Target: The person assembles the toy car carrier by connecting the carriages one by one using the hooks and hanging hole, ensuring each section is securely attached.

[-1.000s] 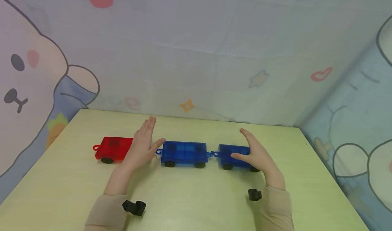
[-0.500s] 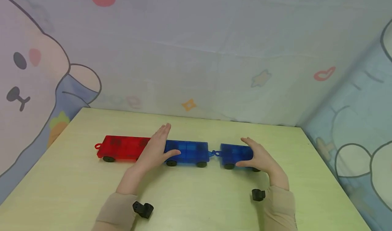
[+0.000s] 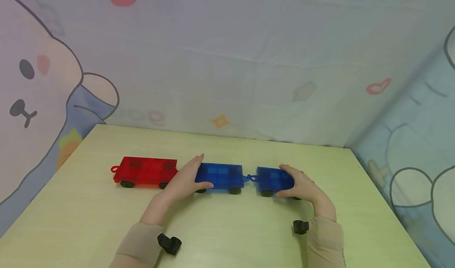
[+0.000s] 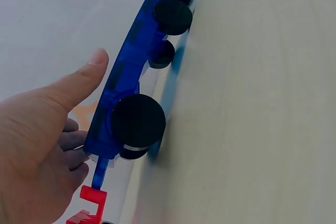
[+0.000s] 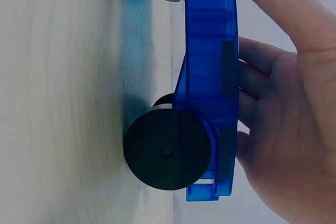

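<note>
Pale cartoon-print cloth with a bear face, hearts and stars hangs behind and to both sides of a light yellow-green wooden table [image 3: 89,220]. Three translucent plastic toy wagons with black wheels stand in a row across the table's middle. Leftmost is the red translucent wagon [image 3: 145,171], untouched, with a loop at its far left end. Just right of it is the middle blue translucent wagon [image 3: 222,176], linked by a small blue hook coupling [image 3: 250,178] to the short right blue translucent wagon [image 3: 271,179]. Left hand [image 3: 186,179] sits at the left end of the middle blue wagon, over the gap to the red one; fingers are fairly straight over the far side, thumb along the near side by the front wheel; the left wrist view shows the thumb [image 4: 79,82] against the wagon's side and the red hook just below the blue end. Right hand [image 3: 300,185] cups the right end of the right blue wagon, fingers over the top, thumb on the near side; the right wrist view shows fingers [image 5: 262,72] curled behind the wagon body. Beige sleeves cover both forearms. Black wrist camera mounts sit under each wrist, near the table's front edge.
</note>
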Demonstrator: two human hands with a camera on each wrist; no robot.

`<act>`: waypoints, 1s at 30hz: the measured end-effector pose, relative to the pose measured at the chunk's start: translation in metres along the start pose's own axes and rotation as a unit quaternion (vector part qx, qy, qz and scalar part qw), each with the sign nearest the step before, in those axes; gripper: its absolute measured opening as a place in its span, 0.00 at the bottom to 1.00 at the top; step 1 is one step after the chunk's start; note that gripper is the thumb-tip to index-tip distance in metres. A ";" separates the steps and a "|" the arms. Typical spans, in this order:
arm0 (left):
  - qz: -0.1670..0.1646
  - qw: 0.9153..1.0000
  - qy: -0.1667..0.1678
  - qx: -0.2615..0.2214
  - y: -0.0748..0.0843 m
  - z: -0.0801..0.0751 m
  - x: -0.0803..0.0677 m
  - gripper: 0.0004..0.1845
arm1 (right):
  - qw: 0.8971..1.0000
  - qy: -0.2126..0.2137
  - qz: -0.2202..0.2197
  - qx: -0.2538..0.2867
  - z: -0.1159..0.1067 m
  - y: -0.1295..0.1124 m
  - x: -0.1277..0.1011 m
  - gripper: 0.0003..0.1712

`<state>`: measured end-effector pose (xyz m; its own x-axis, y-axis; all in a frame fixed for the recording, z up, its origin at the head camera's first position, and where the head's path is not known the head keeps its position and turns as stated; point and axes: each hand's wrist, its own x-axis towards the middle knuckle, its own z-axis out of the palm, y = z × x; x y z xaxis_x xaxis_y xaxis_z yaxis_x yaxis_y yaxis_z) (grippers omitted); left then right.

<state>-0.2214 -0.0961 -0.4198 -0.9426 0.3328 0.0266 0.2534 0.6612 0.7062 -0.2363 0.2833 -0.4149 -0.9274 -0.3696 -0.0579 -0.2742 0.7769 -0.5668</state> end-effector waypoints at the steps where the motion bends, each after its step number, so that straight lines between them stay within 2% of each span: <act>1: 0.000 1.000 -0.001 0.002 0.000 0.001 0.000 0.50 | 1.000 -0.001 0.001 0.002 0.000 0.001 0.000 0.56; 20: 0.004 1.000 -0.003 0.024 -0.001 0.001 0.000 0.48 | 1.000 -0.001 0.014 0.000 -0.003 0.000 -0.005 0.50; 30: 0.003 1.000 -0.004 0.015 -0.001 0.001 -0.002 0.48 | 1.000 0.011 -0.006 0.000 -0.003 0.004 -0.004 0.49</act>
<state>-0.2199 -0.0966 -0.4206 -0.9393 0.3423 0.0247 0.2657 0.6796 0.6838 -0.2343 0.2898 -0.4143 -0.9295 -0.3673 -0.0331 -0.2850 0.7725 -0.5675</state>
